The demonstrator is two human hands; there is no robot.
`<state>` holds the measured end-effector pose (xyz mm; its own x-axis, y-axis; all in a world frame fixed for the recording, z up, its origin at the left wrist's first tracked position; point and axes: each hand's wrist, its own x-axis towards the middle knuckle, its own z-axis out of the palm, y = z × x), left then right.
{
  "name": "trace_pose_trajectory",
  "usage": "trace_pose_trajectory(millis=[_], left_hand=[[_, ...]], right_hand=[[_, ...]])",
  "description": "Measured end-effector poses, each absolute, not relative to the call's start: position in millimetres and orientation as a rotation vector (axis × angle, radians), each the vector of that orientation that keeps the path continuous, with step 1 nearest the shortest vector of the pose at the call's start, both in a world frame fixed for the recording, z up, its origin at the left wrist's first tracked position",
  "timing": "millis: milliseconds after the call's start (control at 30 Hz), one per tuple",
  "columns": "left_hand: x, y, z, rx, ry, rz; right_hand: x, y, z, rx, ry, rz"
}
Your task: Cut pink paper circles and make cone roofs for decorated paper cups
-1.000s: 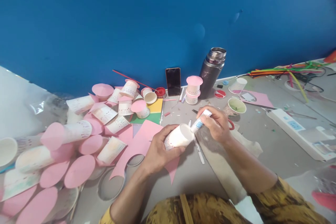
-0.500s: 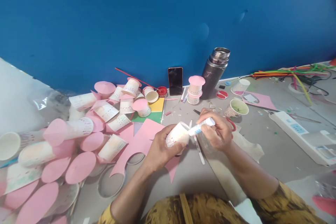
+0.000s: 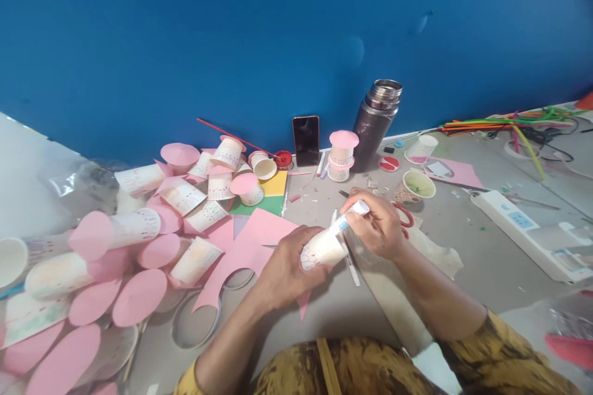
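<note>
My left hand is wrapped round a white paper cup lying on its side, mouth towards the right. A white glue stick is pinched in my right hand, its tip against the cup's rim. Both hands hover over the grey table above a cut pink paper sheet. A white pen lies on the table just under my right hand.
A heap of paper cups with pink paper discs covers the left side. At the blue wall stand a phone, a steel flask and a pink-topped cup stack. Red-handled scissors, a green-rimmed cup and a power strip lie right.
The glue stick's tip has travelled round the cup's rim, and my left hand has turned the cup slightly and lowered it.
</note>
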<state>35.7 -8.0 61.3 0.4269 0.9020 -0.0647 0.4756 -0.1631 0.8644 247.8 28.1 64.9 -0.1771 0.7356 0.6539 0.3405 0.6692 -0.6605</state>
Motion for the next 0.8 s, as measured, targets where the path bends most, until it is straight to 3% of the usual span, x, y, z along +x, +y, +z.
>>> trace_pose_trajectory(millis=[267,800], left_hand=[[34,-1,60,1.561,1.296,0.651],[27,7,53,0.791,0.737,0.709]], right_hand=[[247,27,65,-0.654,-1.944,0.458],[254,27,54,-0.634,-1.6,0.557]])
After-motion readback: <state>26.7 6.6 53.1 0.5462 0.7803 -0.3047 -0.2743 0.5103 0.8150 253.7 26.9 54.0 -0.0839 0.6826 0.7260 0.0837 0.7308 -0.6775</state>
